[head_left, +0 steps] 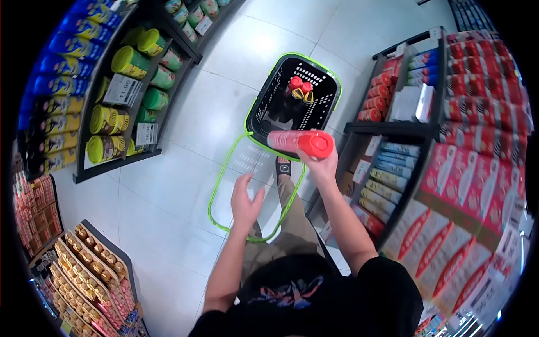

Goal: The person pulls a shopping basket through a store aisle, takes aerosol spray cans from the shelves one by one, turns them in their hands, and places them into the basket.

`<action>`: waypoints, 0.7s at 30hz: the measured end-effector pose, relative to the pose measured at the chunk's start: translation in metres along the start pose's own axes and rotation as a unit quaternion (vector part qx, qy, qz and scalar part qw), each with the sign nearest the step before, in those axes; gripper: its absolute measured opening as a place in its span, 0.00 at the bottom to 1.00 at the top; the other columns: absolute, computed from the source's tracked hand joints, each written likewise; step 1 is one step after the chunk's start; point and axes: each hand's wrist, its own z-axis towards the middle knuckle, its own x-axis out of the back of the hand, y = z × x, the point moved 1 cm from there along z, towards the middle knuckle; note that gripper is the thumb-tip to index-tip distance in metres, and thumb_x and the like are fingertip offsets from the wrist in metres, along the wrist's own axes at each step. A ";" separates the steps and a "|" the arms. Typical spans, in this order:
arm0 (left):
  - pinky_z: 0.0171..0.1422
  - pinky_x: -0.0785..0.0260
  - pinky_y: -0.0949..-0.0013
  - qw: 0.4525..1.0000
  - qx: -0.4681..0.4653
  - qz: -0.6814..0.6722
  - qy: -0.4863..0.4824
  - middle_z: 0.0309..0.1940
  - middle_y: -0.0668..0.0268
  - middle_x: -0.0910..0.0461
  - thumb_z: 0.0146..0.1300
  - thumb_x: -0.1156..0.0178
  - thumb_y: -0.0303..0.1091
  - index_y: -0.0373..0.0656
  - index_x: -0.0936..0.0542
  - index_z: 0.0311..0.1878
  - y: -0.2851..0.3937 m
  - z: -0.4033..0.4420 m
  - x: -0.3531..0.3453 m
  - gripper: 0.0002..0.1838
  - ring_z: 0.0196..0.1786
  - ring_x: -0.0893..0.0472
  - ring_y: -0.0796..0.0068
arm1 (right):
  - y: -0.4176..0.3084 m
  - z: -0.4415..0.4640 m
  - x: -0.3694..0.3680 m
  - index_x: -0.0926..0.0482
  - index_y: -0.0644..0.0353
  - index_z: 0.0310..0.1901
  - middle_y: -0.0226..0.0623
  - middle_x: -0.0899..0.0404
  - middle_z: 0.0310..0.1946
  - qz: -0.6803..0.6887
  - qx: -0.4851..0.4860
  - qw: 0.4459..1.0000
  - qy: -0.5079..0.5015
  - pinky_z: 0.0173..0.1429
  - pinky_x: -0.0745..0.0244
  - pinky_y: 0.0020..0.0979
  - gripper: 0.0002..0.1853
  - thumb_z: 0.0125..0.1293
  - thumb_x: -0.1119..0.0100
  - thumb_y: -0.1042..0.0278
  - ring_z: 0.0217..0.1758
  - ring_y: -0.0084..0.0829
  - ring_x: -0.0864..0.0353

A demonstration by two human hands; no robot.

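My right hand (324, 167) is closed around a red canister (287, 141) with a red lid. The canister lies sideways over the near edge of a black shopping basket (266, 92) with a lime-green rim. Inside the basket stand dark bottles with red caps (301, 86) and yellow-and-black labels. The basket's green handle (215, 194) is folded toward me. My left hand (246, 202) hovers above the handle loop, fingers apart and holding nothing. Part of the canister is covered by my right fingers.
To the left, a shelf (168, 98) carries yellow-green and green tubs with price tags. On the right, another shelf (435, 132) holds red packs, tubes and boxes. A tiered display (92, 275) of gold-topped packs stands at lower left. My foot (284, 168) is just behind the basket.
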 end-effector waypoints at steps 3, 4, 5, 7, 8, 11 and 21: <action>0.62 0.28 0.62 0.987 0.157 -0.016 -0.022 0.58 0.58 0.21 0.61 0.33 0.26 0.37 0.25 0.63 -0.052 -0.031 -0.036 0.25 0.58 0.20 0.65 | 0.084 0.089 -0.018 0.25 0.61 0.54 0.37 0.19 0.51 -0.060 -0.003 0.998 0.028 0.61 0.25 0.31 0.30 0.50 0.20 0.71 0.53 0.30 0.19; 0.61 0.28 0.62 0.982 0.187 -0.005 -0.039 0.57 0.58 0.21 0.62 0.33 0.27 0.37 0.25 0.62 -0.066 -0.045 -0.048 0.25 0.57 0.20 0.65 | 0.116 0.118 -0.028 0.26 0.61 0.55 0.37 0.19 0.49 -0.062 -0.002 0.998 0.030 0.61 0.25 0.31 0.30 0.50 0.20 0.70 0.52 0.30 0.18; 0.61 0.27 0.62 0.974 0.217 0.005 -0.057 0.56 0.58 0.21 0.62 0.33 0.28 0.37 0.25 0.62 -0.078 -0.057 -0.059 0.24 0.57 0.20 0.64 | 0.147 0.144 -0.038 0.26 0.61 0.55 0.38 0.18 0.48 -0.065 -0.001 0.997 0.032 0.61 0.25 0.31 0.31 0.50 0.21 0.70 0.52 0.30 0.18; 0.60 0.27 0.61 0.965 0.250 0.011 -0.072 0.54 0.55 0.20 0.61 0.32 0.29 0.37 0.24 0.61 -0.087 -0.074 -0.077 0.24 0.56 0.19 0.58 | 0.200 0.183 -0.060 0.26 0.61 0.55 0.40 0.17 0.47 -0.060 -0.025 0.997 0.049 0.61 0.24 0.32 0.31 0.51 0.20 0.67 0.52 0.33 0.17; 0.59 0.26 0.59 0.958 0.274 0.013 -0.081 0.51 0.52 0.19 0.61 0.31 0.31 0.37 0.24 0.59 -0.089 -0.077 -0.087 0.24 0.55 0.19 0.52 | 0.230 0.198 -0.071 0.26 0.61 0.56 0.41 0.17 0.48 -0.080 -0.025 0.995 0.061 0.61 0.24 0.34 0.31 0.51 0.20 0.66 0.52 0.36 0.16; 0.59 0.26 0.60 0.931 0.347 0.021 -0.112 0.51 0.52 0.19 0.60 0.31 0.30 0.37 0.24 0.60 -0.099 -0.075 -0.111 0.24 0.54 0.18 0.52 | 0.311 0.229 -0.102 0.27 0.60 0.56 0.45 0.17 0.49 -0.124 -0.011 0.987 0.098 0.61 0.24 0.38 0.33 0.50 0.20 0.64 0.54 0.44 0.16; 0.54 0.25 0.58 0.906 0.405 -0.039 -0.115 0.49 0.53 0.19 0.62 0.34 0.25 0.38 0.24 0.59 -0.126 -0.052 -0.166 0.21 0.52 0.18 0.55 | 0.435 0.268 -0.150 0.29 0.56 0.56 0.47 0.18 0.50 -0.164 -0.074 0.968 0.173 0.62 0.25 0.43 0.33 0.47 0.23 0.67 0.56 0.51 0.19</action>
